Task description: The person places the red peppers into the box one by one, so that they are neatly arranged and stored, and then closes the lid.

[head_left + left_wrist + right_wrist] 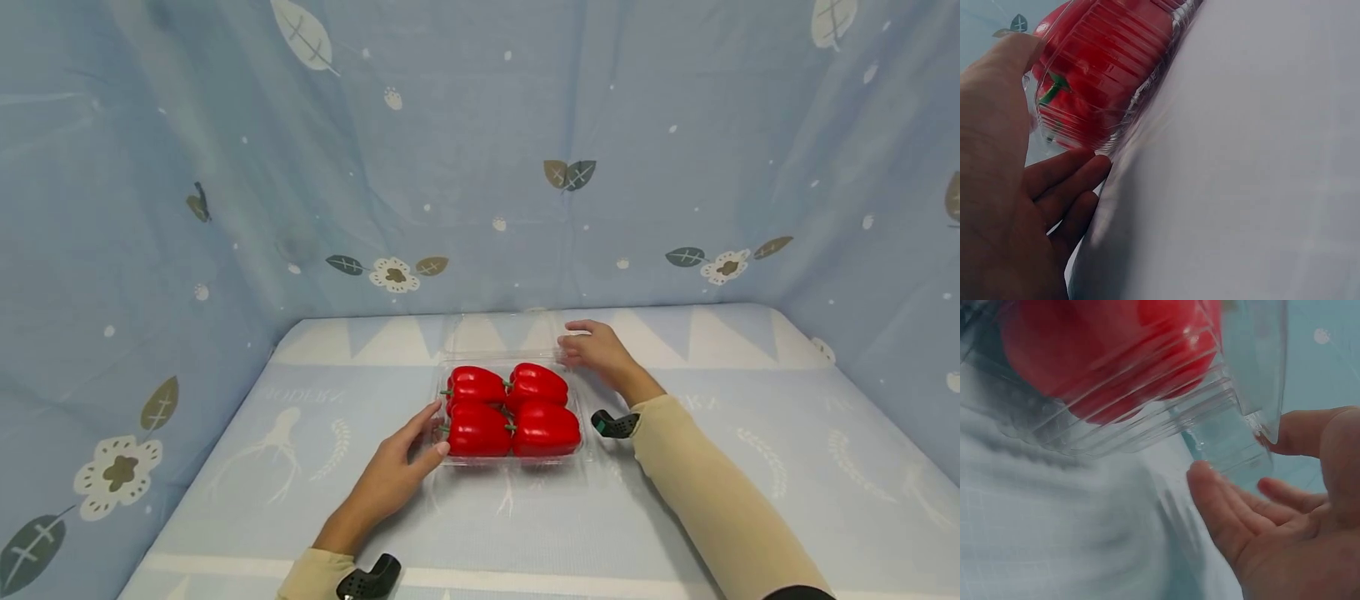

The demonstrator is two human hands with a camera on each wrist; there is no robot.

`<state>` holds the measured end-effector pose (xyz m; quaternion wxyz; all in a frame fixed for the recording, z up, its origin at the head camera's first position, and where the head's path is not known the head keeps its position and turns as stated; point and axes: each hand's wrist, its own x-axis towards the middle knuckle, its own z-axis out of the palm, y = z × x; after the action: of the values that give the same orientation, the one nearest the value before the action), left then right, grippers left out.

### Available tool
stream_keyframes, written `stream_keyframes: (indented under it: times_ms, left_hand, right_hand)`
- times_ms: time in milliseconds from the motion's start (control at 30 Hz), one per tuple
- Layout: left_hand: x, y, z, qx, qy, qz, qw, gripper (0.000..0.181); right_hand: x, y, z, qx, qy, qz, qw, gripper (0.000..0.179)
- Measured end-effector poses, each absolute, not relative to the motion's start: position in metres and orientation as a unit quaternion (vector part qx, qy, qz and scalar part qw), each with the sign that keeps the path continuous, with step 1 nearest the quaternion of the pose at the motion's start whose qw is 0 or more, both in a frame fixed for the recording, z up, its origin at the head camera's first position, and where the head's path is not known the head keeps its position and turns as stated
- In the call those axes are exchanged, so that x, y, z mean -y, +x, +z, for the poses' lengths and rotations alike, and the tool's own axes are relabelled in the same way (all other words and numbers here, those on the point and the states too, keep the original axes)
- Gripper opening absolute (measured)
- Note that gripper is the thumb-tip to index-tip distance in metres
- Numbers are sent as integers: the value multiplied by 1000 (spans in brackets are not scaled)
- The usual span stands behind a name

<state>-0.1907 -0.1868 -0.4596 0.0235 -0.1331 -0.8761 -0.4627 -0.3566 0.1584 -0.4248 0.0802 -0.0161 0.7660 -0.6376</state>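
A clear plastic clamshell box [510,461] lies on the table with its lid [502,333] folded open toward the back. Several red bell peppers [546,428] with green stems fill the base in two rows. At the box's left side is my left hand [393,471], thumb near the front corner and fingers extended along the wall. In the left wrist view, its fingertips [1099,164] touch or nearly touch the lower corner. My right hand [600,354] is at the back right corner by the lid's hinge, fingers loosely bent. One digit [1297,432] touches the plastic edge in the right wrist view.
A pale blue and white patterned cloth [300,500] covers the table beneath the box. Blue curtains [480,167] with leaf and flower prints stand at the back and both sides. Black wrist devices [371,577] are strapped to both sleeves.
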Motion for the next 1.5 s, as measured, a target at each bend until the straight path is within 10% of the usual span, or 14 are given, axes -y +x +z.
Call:
stream_keyframes:
  times_ms: [1500]
  left_hand:
    - [182, -192, -461, 873, -120, -472, 32, 67]
  right_hand:
    - [-162, -304, -390, -650, -164, -742, -18, 67]
